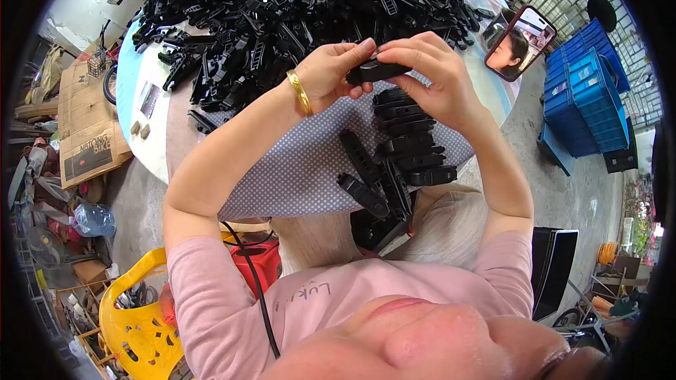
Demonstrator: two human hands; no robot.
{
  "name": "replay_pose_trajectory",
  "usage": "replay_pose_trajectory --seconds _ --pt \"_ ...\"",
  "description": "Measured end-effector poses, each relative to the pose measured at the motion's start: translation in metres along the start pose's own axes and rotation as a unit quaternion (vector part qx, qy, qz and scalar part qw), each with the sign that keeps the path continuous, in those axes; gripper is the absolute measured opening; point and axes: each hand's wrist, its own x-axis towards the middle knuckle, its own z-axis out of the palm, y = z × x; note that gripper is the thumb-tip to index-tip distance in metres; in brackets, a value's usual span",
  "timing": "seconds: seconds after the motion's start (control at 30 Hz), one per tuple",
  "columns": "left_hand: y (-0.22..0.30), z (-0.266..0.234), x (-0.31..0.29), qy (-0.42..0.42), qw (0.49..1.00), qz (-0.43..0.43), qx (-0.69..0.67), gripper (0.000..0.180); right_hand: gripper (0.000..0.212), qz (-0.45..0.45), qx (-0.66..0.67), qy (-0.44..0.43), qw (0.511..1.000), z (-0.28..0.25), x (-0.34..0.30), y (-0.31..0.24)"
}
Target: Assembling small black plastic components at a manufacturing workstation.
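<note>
Both my hands meet over the table's middle, around one black elongated plastic part [384, 70]. My left hand [329, 76], with a gold bangle at its wrist, pinches the part's left end. From the right, my right hand [435, 79] grips the same part with thumb and fingers. Small details where the fingertips meet are hidden. Just below my right hand, similar black parts [414, 142] lie stacked in a row towards me. A few more loose black parts [364, 197] lie at the near edge of the dotted tablecloth [282, 162].
A large heap of black plastic pieces [260, 17] covers the table's far side. At the right edge a phone [521, 43] stands propped up. Blue crates [581, 102] are stacked on the floor to the right. A yellow chair [144, 327] and a cardboard box [88, 116] stand left.
</note>
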Motion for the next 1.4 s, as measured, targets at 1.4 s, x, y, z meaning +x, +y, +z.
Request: replay_pose_trajectory --seconds 1.4 --pt "-0.024 0.003 0.006 0.085 0.769 0.231 0.59 0.036 0.031 0.239 0.187 -0.204 0.931 -0.004 -0.023 0.049"
